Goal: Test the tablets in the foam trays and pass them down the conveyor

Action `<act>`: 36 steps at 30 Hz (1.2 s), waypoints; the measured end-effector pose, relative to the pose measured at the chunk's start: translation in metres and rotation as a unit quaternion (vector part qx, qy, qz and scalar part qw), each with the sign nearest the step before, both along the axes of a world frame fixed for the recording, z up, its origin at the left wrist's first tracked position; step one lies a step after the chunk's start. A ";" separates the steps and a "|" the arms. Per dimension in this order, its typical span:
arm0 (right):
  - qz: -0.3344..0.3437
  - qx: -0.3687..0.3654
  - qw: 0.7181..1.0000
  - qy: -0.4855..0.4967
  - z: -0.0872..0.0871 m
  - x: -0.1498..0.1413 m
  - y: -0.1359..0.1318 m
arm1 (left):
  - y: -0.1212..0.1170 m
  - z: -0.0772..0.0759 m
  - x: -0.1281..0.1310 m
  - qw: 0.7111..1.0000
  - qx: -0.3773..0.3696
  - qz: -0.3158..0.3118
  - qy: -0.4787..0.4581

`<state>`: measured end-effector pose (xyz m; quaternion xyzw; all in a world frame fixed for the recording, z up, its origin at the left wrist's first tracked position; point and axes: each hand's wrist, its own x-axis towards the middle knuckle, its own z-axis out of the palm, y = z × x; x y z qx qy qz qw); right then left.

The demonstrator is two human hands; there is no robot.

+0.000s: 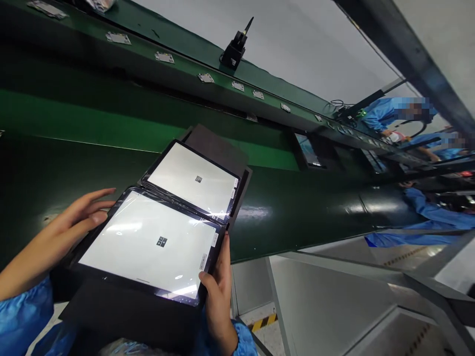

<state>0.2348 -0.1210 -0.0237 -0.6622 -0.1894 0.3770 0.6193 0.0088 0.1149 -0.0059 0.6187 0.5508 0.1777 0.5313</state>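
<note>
The near tablet (148,232) has a lit white screen with a small dark four-square logo and stickers on its right border. My right hand (218,291) grips its right edge, thumb on the front and fingers behind. At the left edge my left hand (76,222) has its fingers stretched out and apart; I cannot tell whether the thumb touches the tablet. Just beyond lies a second tablet (193,180) with the same lit screen, its near edge against the first. Dark flat sheets show behind it (218,146) and below the near tablet (126,316).
A green bench (274,217) runs away to the right. Small circuit boards (164,58) line a raised green ledge, and a black holder (233,52) stands behind. Another tablet (307,150) lies farther along. People in blue sleeves (438,210) work at the right.
</note>
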 end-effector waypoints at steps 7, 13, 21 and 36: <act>0.011 -0.024 0.999 -0.021 0.000 0.000 -0.001 | 0.012 0.017 0.020 0.999 -0.030 0.019 0.000; 0.008 -0.053 0.996 -0.077 -0.002 -0.002 0.002 | 0.017 0.017 0.029 0.998 -0.056 0.031 0.008; 0.080 -0.025 0.992 -0.096 0.002 0.005 -0.004 | 0.022 0.015 0.036 1.000 -0.028 -0.001 0.011; 0.075 -0.007 0.994 -0.074 -0.001 0.010 -0.003 | 0.015 0.009 0.034 0.983 0.085 -0.151 0.056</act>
